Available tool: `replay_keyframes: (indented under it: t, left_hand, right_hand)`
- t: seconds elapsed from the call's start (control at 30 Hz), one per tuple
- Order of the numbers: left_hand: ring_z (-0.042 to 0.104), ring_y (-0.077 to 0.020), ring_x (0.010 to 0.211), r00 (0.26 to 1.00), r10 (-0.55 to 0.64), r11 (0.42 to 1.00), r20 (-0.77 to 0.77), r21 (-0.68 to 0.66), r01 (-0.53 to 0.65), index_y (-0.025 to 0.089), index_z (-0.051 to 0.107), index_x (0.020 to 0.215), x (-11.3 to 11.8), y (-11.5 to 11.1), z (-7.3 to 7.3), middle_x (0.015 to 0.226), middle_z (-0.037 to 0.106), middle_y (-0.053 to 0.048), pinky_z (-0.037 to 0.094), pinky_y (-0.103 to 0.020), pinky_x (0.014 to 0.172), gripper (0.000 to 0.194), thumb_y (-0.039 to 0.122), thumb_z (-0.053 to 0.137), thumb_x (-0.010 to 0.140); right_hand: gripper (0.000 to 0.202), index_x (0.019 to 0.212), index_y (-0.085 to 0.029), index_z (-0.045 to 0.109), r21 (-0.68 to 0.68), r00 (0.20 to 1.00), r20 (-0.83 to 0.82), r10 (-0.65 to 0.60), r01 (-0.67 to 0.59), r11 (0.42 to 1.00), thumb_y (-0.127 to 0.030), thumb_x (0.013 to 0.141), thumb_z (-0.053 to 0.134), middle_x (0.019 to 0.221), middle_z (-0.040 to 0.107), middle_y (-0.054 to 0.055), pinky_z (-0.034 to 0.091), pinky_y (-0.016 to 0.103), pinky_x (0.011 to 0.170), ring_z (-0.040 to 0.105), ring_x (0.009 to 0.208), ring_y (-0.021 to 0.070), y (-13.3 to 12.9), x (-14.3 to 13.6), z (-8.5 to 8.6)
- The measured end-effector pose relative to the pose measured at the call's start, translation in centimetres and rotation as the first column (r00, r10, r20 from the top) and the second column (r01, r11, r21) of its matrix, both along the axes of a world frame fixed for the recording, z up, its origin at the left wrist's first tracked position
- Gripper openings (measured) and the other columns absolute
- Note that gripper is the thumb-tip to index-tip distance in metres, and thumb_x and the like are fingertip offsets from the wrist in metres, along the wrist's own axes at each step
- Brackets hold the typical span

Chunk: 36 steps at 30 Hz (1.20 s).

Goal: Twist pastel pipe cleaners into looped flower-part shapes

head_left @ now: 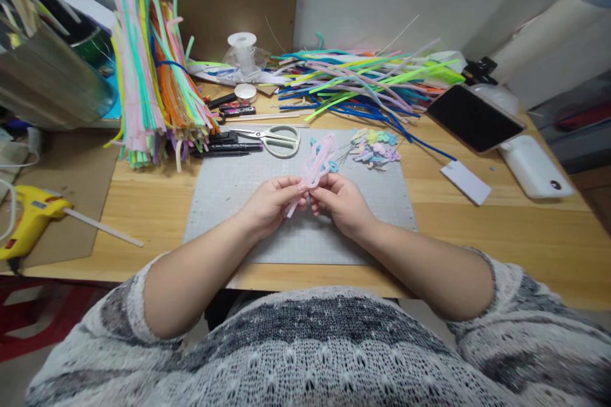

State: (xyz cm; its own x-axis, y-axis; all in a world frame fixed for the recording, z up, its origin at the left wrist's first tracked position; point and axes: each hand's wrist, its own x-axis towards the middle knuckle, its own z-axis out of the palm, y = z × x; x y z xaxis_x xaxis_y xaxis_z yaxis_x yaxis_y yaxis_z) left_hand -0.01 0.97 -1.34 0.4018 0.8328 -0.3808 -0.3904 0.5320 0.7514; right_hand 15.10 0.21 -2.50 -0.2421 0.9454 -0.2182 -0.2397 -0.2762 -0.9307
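Note:
Over the middle of the grey cutting mat (224, 216), both hands meet on a pink pipe cleaner shape (321, 159), bent into long loops that point away from me. My left hand (279, 200) pinches its near end between thumb and fingers, and a pale tail sticks out below. My right hand (341, 200) is closed on the same near end from the other side; some of its fingertips are hidden. Just behind the pink shape lie some blue pipe cleaner pieces, partly covered. Small pastel pipe cleaner pieces (377, 145) lie in a cluster beyond my right hand.
Scissors (281, 141) and black pens (229, 147) lie at the mat's far left. Pipe cleaner bundles (138, 70) stand behind them; a loose pile (363, 79) lies along the wall. A yellow glue gun (33, 216) is far left, a phone (475, 117) at right.

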Motion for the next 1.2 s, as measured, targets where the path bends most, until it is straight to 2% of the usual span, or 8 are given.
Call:
replay_keyframes:
  t: [0.13,0.33,0.43,0.63,0.9,1.0,1.1,1.2]
  left_hand:
    - [0.056,-0.0053,0.054,0.996,-0.088,0.995,0.032,-0.050,0.090,0.011,0.066,0.077,-0.4,0.3,0.0,0.062,0.063,0.001,0.045,-0.019,0.059,0.018,0.020,0.076,0.065]
    - [0.059,-0.0061,0.053,0.994,-0.099,0.995,0.035,-0.007,0.100,0.011,0.066,0.080,-0.6,0.0,0.0,0.065,0.065,0.000,0.046,-0.018,0.057,0.022,0.021,0.078,0.064]
    - [0.061,-0.0068,0.053,0.997,-0.077,0.997,0.025,-0.003,0.078,0.011,0.065,0.079,-0.5,-0.2,0.1,0.065,0.066,-0.001,0.047,-0.018,0.057,0.025,0.024,0.079,0.063]
    - [0.061,-0.0084,0.052,0.996,0.018,0.998,-0.083,0.061,-0.013,0.011,0.061,0.071,-0.3,-0.2,0.3,0.064,0.067,-0.001,0.046,-0.019,0.053,0.026,0.025,0.081,0.060]
    - [0.061,-0.0098,0.051,0.985,0.052,0.994,-0.165,0.106,-0.034,0.013,0.060,0.077,-0.2,-0.4,-0.2,0.060,0.065,0.001,0.041,-0.019,0.048,0.029,0.027,0.079,0.060]
    - [0.062,-0.0099,0.054,0.986,0.010,0.996,-0.167,0.089,0.005,0.013,0.061,0.082,-0.5,-0.3,-0.4,0.062,0.067,0.000,0.042,-0.019,0.050,0.030,0.027,0.078,0.063]
    - [0.061,-0.0091,0.057,0.987,-0.018,0.994,-0.160,0.103,0.035,0.013,0.060,0.078,-0.5,-0.3,-0.5,0.064,0.066,0.000,0.044,-0.020,0.055,0.027,0.029,0.077,0.064]
    - [0.059,-0.0085,0.055,0.984,0.040,0.987,-0.172,0.158,-0.013,0.013,0.057,0.071,-0.2,-0.4,-0.5,0.061,0.064,0.001,0.044,-0.020,0.056,0.027,0.030,0.077,0.064]
  right_hand:
    - [0.024,0.072,-0.017,0.056,-0.052,1.000,-0.001,0.031,-0.031,0.998,-0.032,0.066,0.072,0.062,0.061,-0.001,0.043,0.020,0.044,0.053,0.048,0.0078,0.1,0.0,-0.2]
    - [0.024,0.069,-0.018,0.054,0.029,0.998,0.048,0.036,-0.038,0.999,-0.033,0.067,0.072,0.058,0.059,-0.003,0.043,0.020,0.043,0.051,0.046,0.0079,0.2,0.3,0.0]
    - [0.025,0.068,-0.018,0.053,0.064,0.996,0.088,0.015,-0.021,0.998,-0.035,0.068,0.072,0.056,0.057,-0.004,0.042,0.021,0.043,0.049,0.044,0.0080,0.2,0.3,0.3]
    - [0.024,0.068,-0.018,0.054,0.124,0.994,0.109,-0.015,0.001,0.992,-0.036,0.071,0.070,0.062,0.061,-0.002,0.041,0.022,0.043,0.050,0.045,0.0078,-0.4,0.3,0.9]
    - [0.021,0.069,-0.018,0.056,0.220,0.983,0.174,-0.056,0.016,0.975,-0.034,0.074,0.070,0.061,0.062,-0.001,0.041,0.023,0.045,0.052,0.047,0.0093,-1.1,0.0,0.8]
    - [0.020,0.070,-0.018,0.057,0.250,0.980,0.196,-0.044,-0.006,0.968,-0.033,0.075,0.069,0.062,0.062,-0.001,0.042,0.024,0.046,0.053,0.049,0.0101,-0.9,0.1,0.4]
    - [0.017,0.071,-0.019,0.058,0.278,0.981,0.192,-0.030,-0.025,0.960,-0.032,0.077,0.068,0.064,0.062,0.000,0.043,0.025,0.048,0.054,0.051,0.0106,-0.9,0.3,0.1]
    - [0.015,0.073,-0.018,0.061,0.321,0.972,0.230,-0.054,-0.023,0.947,-0.031,0.078,0.067,0.068,0.064,0.002,0.045,0.026,0.053,0.056,0.057,0.0121,-1.1,0.3,0.1]
